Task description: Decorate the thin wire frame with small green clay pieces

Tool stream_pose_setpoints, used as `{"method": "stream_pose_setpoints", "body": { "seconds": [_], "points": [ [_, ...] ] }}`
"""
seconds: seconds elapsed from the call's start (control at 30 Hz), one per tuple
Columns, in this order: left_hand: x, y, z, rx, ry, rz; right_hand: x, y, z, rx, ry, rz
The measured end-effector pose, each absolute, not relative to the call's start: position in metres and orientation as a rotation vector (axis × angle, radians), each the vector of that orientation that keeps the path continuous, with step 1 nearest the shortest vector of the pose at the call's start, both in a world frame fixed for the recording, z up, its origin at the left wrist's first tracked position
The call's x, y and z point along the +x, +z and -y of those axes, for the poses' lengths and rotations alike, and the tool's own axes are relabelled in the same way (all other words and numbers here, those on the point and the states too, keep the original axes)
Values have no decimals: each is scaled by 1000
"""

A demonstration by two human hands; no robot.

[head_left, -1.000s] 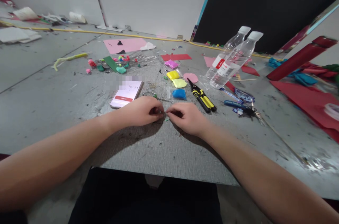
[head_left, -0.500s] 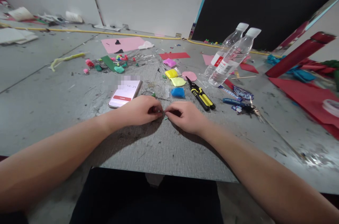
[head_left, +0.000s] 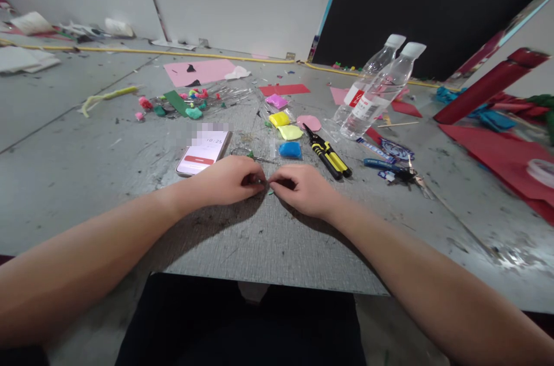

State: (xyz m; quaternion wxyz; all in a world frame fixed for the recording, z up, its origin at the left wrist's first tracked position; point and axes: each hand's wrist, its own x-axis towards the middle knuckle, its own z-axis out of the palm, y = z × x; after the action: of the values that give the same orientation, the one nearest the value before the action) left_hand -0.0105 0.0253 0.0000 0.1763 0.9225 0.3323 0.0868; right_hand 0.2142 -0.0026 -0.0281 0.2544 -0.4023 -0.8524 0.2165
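My left hand (head_left: 236,180) and my right hand (head_left: 303,190) meet fingertip to fingertip above the near part of the grey table (head_left: 242,250). Both are closed in a pinch. What sits between the fingertips is too small and too hidden to name. A tiny green scrap (head_left: 271,193) lies just below them. Beyond my left hand rests a phone (head_left: 205,152) with a lit screen. Past the fingertips is a blue clay packet (head_left: 289,150), and yellow-handled pliers (head_left: 326,152) lie beyond my right hand.
Yellow packets (head_left: 279,119) and a pink disc (head_left: 309,123) lie farther back. Two clear bottles (head_left: 367,106) stand at the right, near keys (head_left: 411,175) and a leaning red cylinder (head_left: 489,89). Several coloured pompoms (head_left: 146,103) and pink paper (head_left: 199,71) are at the back left.
Both hands keep the same pinched pose at the same spot. The view has shifted very slightly; nothing on the table has visibly moved.
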Motion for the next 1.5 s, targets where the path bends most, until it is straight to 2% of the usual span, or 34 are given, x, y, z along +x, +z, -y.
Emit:
{"method": "stream_pose_setpoints", "body": {
  "seconds": [1.5],
  "points": [
    [-10, 3, -24, 2611, 233, -926, 213, -29, 4, -1065, 550, 2359]
  ]
}}
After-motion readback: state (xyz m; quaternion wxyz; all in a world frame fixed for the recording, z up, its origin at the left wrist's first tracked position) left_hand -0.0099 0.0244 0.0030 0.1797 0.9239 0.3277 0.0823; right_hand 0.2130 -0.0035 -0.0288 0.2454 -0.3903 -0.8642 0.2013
